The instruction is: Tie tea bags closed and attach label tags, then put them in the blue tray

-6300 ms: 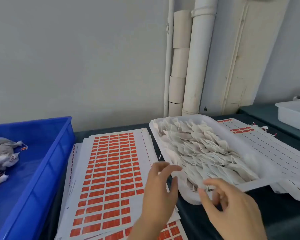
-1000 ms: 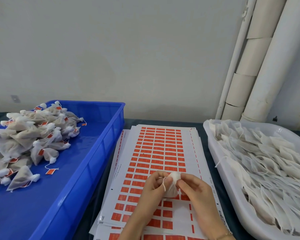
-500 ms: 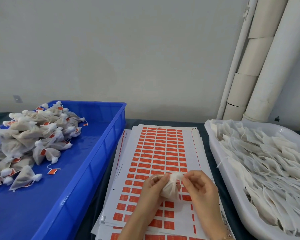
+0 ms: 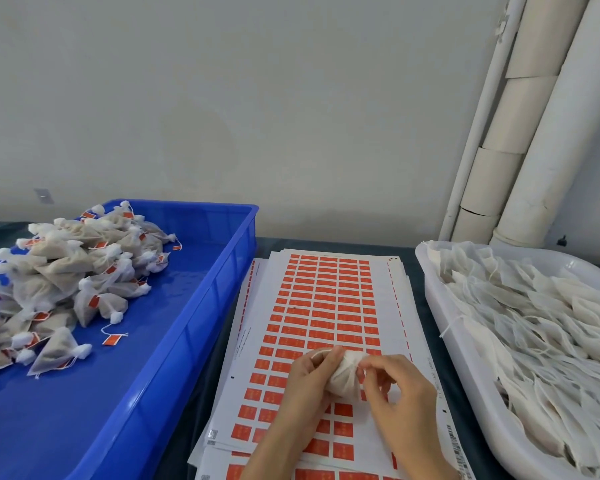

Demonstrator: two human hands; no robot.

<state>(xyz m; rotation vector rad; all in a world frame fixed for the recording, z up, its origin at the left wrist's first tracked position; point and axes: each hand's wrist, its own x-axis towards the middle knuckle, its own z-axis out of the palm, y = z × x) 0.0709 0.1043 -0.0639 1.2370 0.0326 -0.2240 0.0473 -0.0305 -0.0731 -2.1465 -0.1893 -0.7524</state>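
- The tea bag [image 4: 343, 379] is low in the centre of the frame, held just above the label sheets [image 4: 326, 299]. It is a small white pouch, plump below and gathered into a puckered neck at its upper right.
- The fingers [image 4: 328, 360] of my left hand [image 4: 305, 386] curl round the body of the pouch and grip it.
- My right hand [image 4: 402, 396] pinches the gathered neck between thumb and fingertip.
- A thin white string [image 4: 314, 353] loops over my left fingers. I cannot tell whether the knot is pulled tight.
- I see no orange tag on this bag, so I judge I am mid-tie. The tag and the drop into the tray are left to do.
- The label sheets are a stack of white paper with rows of orange tags, lying flat under my hands.
- The blue tray [image 4: 201, 317], at the left of the frame, holds a heap of finished bags [image 4: 59, 271], knotted and orange-tagged, piled toward its far left. Much of its floor is bare.
- The white tray [image 4: 440, 317], at the right, is packed with flat untied bags [image 4: 534, 323], so most of the work looks to be ahead.
- The dark tabletop [image 4: 201, 386] shows in strips between the trays and the sheets.
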